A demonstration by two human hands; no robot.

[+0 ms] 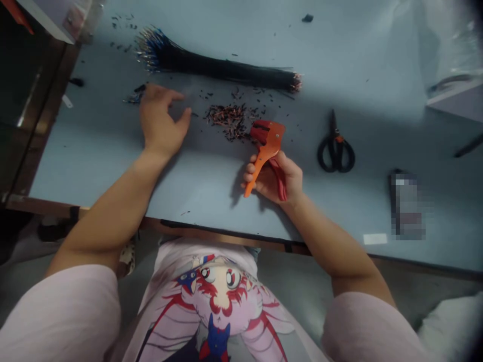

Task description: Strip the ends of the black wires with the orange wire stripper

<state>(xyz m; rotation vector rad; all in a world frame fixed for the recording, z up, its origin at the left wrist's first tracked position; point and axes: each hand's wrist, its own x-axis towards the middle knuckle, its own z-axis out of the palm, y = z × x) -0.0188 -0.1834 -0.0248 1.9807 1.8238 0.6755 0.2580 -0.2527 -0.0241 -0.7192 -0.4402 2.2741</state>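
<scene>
Closest to the lens, a pale pink T-shirt (222,301) printed with a cartoon face and red and blue figures, its short sleeves over both upper arms. Just beyond it, the brown wooden front edge (211,237) of a pale blue-grey table (204,193). Low over the table, the right hand (273,178), clenched around an orange and red automatic wire stripper (268,141): fingers wrapped over the red grip, the orange handle slanting down past the little finger, the head of the tool upright above the hand. To the left of it, the left hand (162,120), released and empty, fingers spread and slightly curled, its heel low over the table, with no clear sign of whether it touches. Between the two hands and just beside the stripper's head, a loose heap of wire scraps (230,120), dark and copper-coloured, with more specks scattered around it. Near the left fingertips, a small tuft of blue and dark wire ends (134,98). Farther on, a long bundle of black wires (215,65) lying across the table, fanned out into blue tips at one end and gathered into copper tips at the other. To the right, black-handled scissors (335,146) with an orange pivot, lying shut. Beyond them, a pixelated object (405,206), too blurred to identify, with no readable writing anywhere.
</scene>
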